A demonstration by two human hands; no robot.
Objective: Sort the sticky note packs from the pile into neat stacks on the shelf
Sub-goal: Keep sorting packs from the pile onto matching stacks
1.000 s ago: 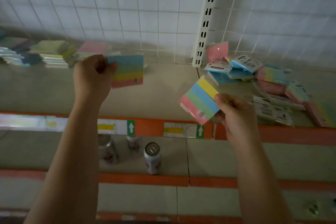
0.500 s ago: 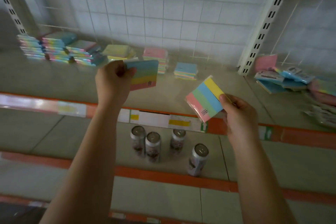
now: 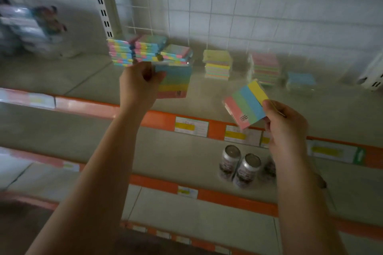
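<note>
Holding a striped sticky note pack [image 3: 173, 82] by its nine-o'clock edge, the left hand [image 3: 139, 85] had its fingers curled round it, so the grip was closed on that pack. The pack hung upright above the shelf [image 3: 89, 80], its top edge just in front of the lowest multicolour stack [image 3: 176, 55] at twelve o'clock from the hand.

The right hand [image 3: 285, 122] pinched a second striped pack [image 3: 245, 105] by its three-o'clock corner, thumb on the yellow and blue bands; this grip too was closed on its pack. That pack was tilted, its pink end pointing toward eight o'clock, and it hung over the shelf's orange front edge [image 3: 157, 120].

Along the back of the shelf stood the sorted stacks: two tall multicolour stacks [image 3: 132, 53] touching each other beside the slotted upright [image 3: 102, 6], then the lower one, then a yellow-topped stack [image 3: 217, 66], a pink-topped stack [image 3: 265, 68] and a short blue stack [image 3: 301, 80], the last three each set apart from its neighbour. Bare shelf lay in front of these stacks, from the hands out to the orange edge, and more bare shelf stretched toward nine o'clock of the left hand.

On the shelf below, at six o'clock from the right-hand pack, stood cans [image 3: 246, 170] close together, partly hidden by the right forearm. Blurred packages [image 3: 27, 27] sat at the far ten o'clock.
</note>
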